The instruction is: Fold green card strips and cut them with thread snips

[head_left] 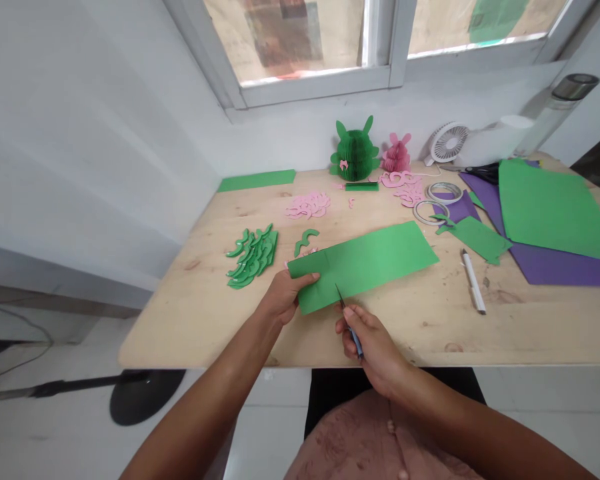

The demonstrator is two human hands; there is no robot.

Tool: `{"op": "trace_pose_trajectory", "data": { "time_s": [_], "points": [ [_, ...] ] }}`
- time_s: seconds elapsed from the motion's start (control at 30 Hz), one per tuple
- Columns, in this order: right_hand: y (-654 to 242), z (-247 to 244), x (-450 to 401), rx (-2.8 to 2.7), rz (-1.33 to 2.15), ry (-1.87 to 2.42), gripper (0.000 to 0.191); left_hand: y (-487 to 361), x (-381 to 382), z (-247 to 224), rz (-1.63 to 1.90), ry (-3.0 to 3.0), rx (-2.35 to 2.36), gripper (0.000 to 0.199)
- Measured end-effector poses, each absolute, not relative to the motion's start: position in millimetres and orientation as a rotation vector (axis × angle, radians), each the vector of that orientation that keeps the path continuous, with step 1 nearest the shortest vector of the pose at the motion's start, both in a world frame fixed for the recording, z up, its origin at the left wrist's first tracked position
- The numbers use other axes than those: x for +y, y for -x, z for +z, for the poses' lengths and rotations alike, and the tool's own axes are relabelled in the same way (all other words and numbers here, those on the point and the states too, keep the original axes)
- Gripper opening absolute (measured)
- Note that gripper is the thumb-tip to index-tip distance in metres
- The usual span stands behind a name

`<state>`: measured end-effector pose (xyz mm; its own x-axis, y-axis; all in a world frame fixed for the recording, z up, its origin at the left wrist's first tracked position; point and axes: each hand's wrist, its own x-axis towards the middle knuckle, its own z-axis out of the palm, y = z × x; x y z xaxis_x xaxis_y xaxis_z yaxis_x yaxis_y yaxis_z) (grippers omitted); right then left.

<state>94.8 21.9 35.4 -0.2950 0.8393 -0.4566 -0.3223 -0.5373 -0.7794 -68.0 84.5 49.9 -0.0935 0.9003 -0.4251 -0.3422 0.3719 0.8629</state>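
My left hand (284, 293) pinches the left end of a long green paper strip (375, 260), thumb on top. The strip is held above the table, tilted up to the right, with faint lines near its left part. My right hand (373, 337) grips a pair of scissors (354, 339) with dark blue handles. One dark blade lies over the strip's lower edge; the other blade is hidden. Just beyond the strip is a wavy green cutout (306, 241). To the left, green paper cutouts (254, 257) lie in a pile.
Pink cutouts (309, 205), a green honeycomb figure (355, 155) and a pink one (397, 155) stand or lie toward the wall. Tape rolls (431, 213), a white marker (474, 283), green sheets (555, 213), purple paper (565, 267) and a small fan (449, 142) are on the right.
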Motion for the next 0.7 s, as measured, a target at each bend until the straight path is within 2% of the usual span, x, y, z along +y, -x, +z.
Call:
{"op": "trace_pose_trajectory", "data": {
  "time_s": [0.4, 0.7],
  "points": [
    [-94.1, 32.6, 21.7, -0.717, 1.911, 1.136, 0.043, 69.1, 83.8, 45.9, 1.133, -0.585, 1.277, 0.049],
    [-93.8, 27.4, 20.7, -0.700, 1.901, 1.123, 0.042, 66.7, 83.0, 50.1, 1.147, -0.560, 1.261, 0.055]
  ]
}}
